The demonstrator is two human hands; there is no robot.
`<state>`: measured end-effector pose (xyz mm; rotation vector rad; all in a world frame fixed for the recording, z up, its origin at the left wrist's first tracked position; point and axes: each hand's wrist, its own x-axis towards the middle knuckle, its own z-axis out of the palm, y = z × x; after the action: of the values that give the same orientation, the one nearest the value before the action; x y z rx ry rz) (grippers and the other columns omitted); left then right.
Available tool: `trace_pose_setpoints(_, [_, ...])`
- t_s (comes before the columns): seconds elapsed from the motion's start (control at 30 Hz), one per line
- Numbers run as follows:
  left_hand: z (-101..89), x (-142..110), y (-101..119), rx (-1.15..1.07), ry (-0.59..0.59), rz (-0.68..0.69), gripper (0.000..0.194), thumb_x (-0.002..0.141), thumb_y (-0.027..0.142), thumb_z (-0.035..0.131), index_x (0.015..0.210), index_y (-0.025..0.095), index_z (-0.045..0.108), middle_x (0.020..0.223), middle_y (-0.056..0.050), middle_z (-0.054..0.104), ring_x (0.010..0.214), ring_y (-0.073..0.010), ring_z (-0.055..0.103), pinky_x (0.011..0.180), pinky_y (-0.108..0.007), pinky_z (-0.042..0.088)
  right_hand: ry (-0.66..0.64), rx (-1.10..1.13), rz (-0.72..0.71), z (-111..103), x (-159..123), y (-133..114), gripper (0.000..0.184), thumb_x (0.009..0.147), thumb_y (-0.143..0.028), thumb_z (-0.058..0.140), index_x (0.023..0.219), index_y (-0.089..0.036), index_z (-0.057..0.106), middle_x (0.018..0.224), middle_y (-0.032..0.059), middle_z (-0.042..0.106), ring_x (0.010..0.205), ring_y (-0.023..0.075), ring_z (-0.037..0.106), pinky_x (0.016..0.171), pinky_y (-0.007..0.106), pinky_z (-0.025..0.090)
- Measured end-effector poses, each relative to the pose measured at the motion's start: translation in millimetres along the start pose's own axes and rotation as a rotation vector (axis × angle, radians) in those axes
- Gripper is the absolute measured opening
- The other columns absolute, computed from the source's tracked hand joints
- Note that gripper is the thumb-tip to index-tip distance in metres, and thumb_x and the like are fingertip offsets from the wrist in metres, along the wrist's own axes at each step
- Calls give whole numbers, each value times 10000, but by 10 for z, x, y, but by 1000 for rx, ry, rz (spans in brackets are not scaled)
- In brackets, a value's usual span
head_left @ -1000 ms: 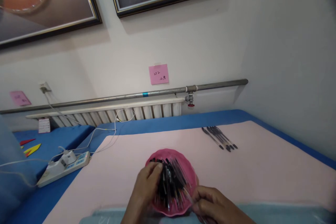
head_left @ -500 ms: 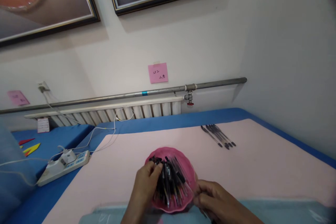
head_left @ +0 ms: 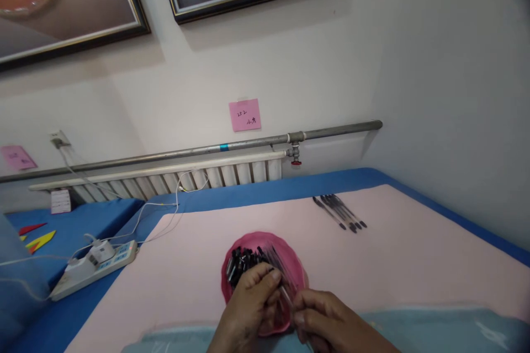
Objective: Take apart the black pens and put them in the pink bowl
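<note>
Over a pink scalloped bowl (head_left: 298,265), my left hand (head_left: 254,300) is closed in a pinch around the upper end of a clear-barrelled pen (head_left: 286,293). A small dark bit shows at its fingertips. My right hand (head_left: 327,320) has its fingers closed on the lower end of the same pen, at the bowl's right rim. Inside the bowl lie black pen parts (head_left: 242,262) that look like caps, and several thin clear tubes (head_left: 276,256). My left hand hides the front of the bowl's contents.
Several black pens (head_left: 339,210) lie in a row at the back right of the pink tabletop (head_left: 199,265). A power strip (head_left: 95,270) with plugs and white cables is at left. Pale blue cloth (head_left: 430,331) lines the front edge. A radiator (head_left: 223,174) stands behind.
My left hand has moved from the black parts in the bowl rightward to the pen at my right hand. My right hand has shifted slightly left. The view has turned a little.
</note>
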<state>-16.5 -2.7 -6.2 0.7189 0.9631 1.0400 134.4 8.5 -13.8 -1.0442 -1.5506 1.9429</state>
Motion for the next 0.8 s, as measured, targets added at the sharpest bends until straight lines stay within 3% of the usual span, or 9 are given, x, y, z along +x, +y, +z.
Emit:
trace_pose_setpoints(0.17, [-49, 33, 23, -51, 190, 95, 400, 592, 508, 693, 661, 187, 466, 381, 132, 253, 308, 4, 122, 320, -163, 60, -30, -87, -6, -6, -38, -118, 80, 694, -222, 447, 630, -186, 478, 435, -97, 386, 337, 36, 280, 361, 177, 192])
trace_pose_setpoints(0.3, [-263, -8, 215, -85, 335, 229, 412, 611, 503, 678, 646, 206, 395, 427, 136, 223, 340, -5, 113, 335, -153, 55, -69, -202, 23, -13, -113, -177, 59, 619, -134, 486, 634, -163, 535, 514, -58, 483, 456, 52, 399, 424, 168, 257])
trace_pose_setpoints(0.43, [-446, -44, 306, 196, 427, 204, 419, 623, 503, 656, 581, 201, 369, 425, 126, 250, 353, -18, 134, 349, -170, 83, 5, -181, 54, -28, -125, -171, 69, 608, -127, 457, 601, -166, 513, 486, -62, 456, 440, 48, 377, 408, 165, 248])
trace_pose_setpoints(0.6, [-468, -21, 215, 689, 404, 208, 335, 722, 480, 537, 608, 165, 523, 488, 62, 391, 465, -76, 346, 445, -203, 257, 150, -21, 74, -111, 4, -62, 41, 660, -219, 467, 629, -194, 459, 394, -102, 381, 319, 31, 255, 332, 169, 151])
trace_pose_setpoints(0.7, [-408, -19, 180, 789, 377, 219, 332, 766, 459, 458, 589, 179, 478, 489, 65, 362, 489, -93, 353, 471, -217, 270, 205, 117, 34, -151, 69, -4, 139, 682, -317, 522, 658, -204, 445, 385, -102, 419, 281, 23, 250, 322, 170, 122])
trace_pose_setpoints(0.8, [-237, -33, 112, 854, 234, 241, 293, 753, 421, 485, 587, 182, 447, 526, 56, 406, 521, -96, 380, 489, -215, 284, 240, 280, -12, -156, 78, 16, 207, 689, -359, 558, 667, -207, 419, 429, -75, 502, 290, 26, 312, 333, 165, 132])
